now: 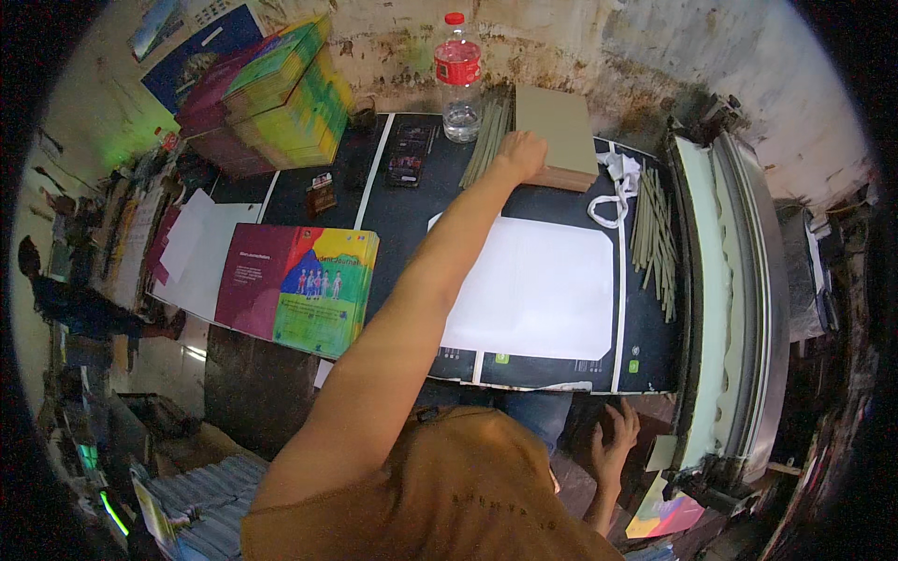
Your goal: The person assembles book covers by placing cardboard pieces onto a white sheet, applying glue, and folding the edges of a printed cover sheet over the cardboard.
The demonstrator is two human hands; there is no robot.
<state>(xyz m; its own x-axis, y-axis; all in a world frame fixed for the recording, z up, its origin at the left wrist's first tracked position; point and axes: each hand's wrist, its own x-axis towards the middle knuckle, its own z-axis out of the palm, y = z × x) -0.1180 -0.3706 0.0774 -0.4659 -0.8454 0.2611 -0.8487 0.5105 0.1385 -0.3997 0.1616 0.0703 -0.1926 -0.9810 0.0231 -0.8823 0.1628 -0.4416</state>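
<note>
Nearest, below the table's front edge, the right hand (613, 447) hangs with fingers loosely spread and nothing visible in its grasp, near a printed colourful sheet (666, 512). On the dark table (645, 351), a white sheet (533, 290) lies flat, its long axis running left to right and its right-hand corners clipped. To its left is a pile of printed covers (323, 299), longer from left to right; the maroon panel bears small white lettering and the multicoloured panel a title above drawn figures, both upright to the wearer. Thin grey strips (655, 243) lie right of the sheet, mostly pointing away from the wearer, beside a white strap (617, 187). Beyond the sheet, a stack of greyboard panels (558, 131) stands on the table, its long axis running toward the wall. The left hand (522, 155), fingers curled, is at the stack's left side; whether it grips a panel cannot be told. Just left of the stack are more grey strips (486, 145) and an upright clear bottle (460, 103) with a red label and cap.
</note>
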